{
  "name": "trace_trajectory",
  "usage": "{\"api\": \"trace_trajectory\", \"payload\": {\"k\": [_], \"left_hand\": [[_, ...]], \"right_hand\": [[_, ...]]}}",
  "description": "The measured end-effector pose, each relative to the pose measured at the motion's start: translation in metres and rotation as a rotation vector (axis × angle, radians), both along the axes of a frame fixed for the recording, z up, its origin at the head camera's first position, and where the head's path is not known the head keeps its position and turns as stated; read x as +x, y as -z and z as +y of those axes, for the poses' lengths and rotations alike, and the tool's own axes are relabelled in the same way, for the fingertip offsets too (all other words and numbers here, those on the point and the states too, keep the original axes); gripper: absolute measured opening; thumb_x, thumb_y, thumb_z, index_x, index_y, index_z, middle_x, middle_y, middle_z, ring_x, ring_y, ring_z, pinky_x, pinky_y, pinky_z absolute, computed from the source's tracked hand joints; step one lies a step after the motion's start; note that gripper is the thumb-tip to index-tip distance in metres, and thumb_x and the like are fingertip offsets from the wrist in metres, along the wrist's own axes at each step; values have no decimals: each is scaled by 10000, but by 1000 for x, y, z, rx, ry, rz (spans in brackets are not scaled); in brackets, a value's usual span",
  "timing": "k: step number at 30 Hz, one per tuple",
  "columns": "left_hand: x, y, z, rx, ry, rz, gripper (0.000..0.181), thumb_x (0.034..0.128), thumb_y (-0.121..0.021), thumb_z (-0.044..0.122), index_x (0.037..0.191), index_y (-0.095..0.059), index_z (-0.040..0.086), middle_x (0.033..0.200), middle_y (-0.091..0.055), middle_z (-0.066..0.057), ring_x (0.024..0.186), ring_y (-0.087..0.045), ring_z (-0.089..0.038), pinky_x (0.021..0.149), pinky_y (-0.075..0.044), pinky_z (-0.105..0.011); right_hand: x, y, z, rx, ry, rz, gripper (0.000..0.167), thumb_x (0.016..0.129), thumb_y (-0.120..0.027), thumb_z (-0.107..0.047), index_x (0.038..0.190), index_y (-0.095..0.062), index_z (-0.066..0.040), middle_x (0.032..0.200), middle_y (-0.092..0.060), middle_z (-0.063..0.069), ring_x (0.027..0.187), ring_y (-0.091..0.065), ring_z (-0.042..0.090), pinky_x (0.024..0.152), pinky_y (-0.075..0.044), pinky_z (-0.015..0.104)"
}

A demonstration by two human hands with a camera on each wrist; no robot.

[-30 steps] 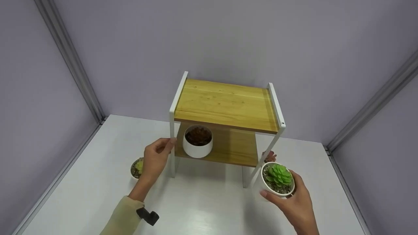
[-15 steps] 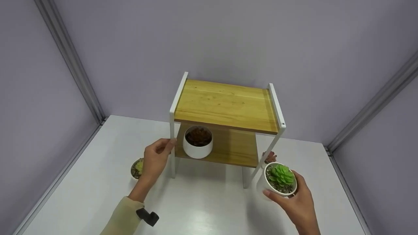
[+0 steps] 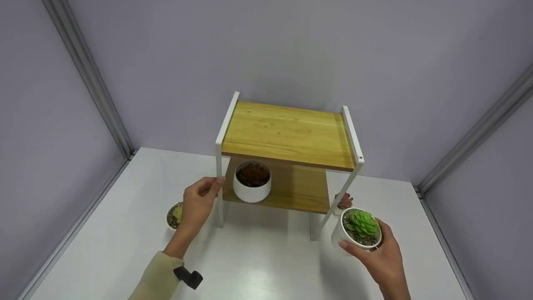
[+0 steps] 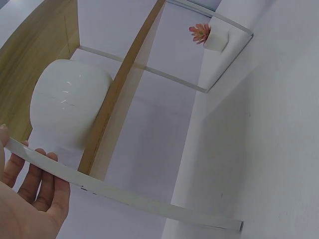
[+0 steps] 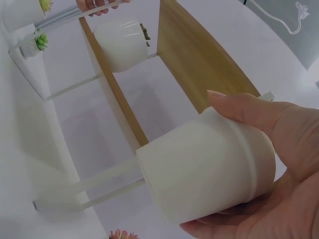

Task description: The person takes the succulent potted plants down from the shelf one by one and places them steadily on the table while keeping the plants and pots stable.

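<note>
My left hand (image 3: pixel 198 206) grips the white front left post (image 4: pixel 124 195) of a two-tier wooden shelf (image 3: pixel 287 135). In the left wrist view its fingers sit behind the post, with the thumb partly cut off at the edge. My right hand (image 3: pixel 386 260) holds a potted green succulent (image 3: pixel 360 227) by its white pot (image 5: pixel 204 164), thumb on one side and fingers on the other. That pot is tilted and held beside the shelf's front right leg. On the lower board stands a larger white pot (image 3: pixel 252 192) with a dark reddish-brown plant.
A small pot with a pink-red succulent (image 3: pixel 344 201) stands behind the right leg, partly hidden. Left of the shelf, a yellow-green potted plant (image 3: pixel 175 216) is partly covered by my left wrist. The right wrist view shows another small green plant (image 5: pixel 36 45). Grey walls enclose the white table (image 3: pixel 250 258).
My right hand has shifted slightly rightward with the green succulent, away from the shelf's right leg. The left hand and the shelf look unmoved.
</note>
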State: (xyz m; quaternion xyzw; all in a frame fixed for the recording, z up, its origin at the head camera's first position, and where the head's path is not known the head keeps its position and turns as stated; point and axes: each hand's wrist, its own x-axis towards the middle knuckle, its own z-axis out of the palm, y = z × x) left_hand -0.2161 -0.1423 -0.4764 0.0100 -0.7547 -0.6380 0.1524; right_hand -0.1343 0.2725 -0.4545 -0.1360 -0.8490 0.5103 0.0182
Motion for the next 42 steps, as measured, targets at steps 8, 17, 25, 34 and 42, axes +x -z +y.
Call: {"api": "trace_trajectory", "payload": {"k": [8, 17, 25, 34, 42], "left_hand": [[0, 0, 0, -7, -4, -5, 343, 1018, -702, 387, 1106, -789, 66, 1018, -786, -101, 949, -705, -177, 844, -546, -208], [-2, 0, 2, -11, -9, -17, 353, 1011, -711, 393, 1110, -791, 63, 1021, -786, -98, 942, -700, -192, 832, -541, -225], [-1, 0, 1, -14, 0, 5, 335, 1007, -715, 390, 1083, -793, 73, 985, -780, -110, 924, -679, -211, 828, -522, -232], [-2, 0, 1, -24, -16, -17, 359, 1005, -713, 415, 1091, -792, 76, 1007, -777, -96, 944, -681, -205, 843, -529, -240], [-1, 0, 0, -31, -17, -29, 347, 1007, -712, 408, 1104, -795, 86, 1030, -781, -88, 959, -683, -224, 851, -528, -256]], "right_hand": [[-7, 7, 6, -1, 14, -27, 1173, 748, -976, -279, 1624, -245, -5, 1623, -385, 251, 1493, -417, 404, 1191, -416, 570], [-15, 18, 11, 5, 53, -41, 1196, 764, -959, -278, 1636, -196, 20, 1641, -342, 278, 1513, -373, 425, 1240, -333, 638], [-21, 30, 16, -18, 58, -14, 1198, 767, -954, -242, 1632, -176, 41, 1641, -324, 295, 1507, -378, 441, 1232, -345, 635], [-34, 44, 18, 18, 63, -75, 1184, 788, -919, -251, 1620, -145, 82, 1631, -299, 340, 1510, -350, 474, 1244, -334, 637], [-43, 56, 20, 21, 64, -92, 1208, 774, -928, -272, 1607, -140, 108, 1614, -300, 365, 1499, -352, 493, 1236, -342, 641]]}}
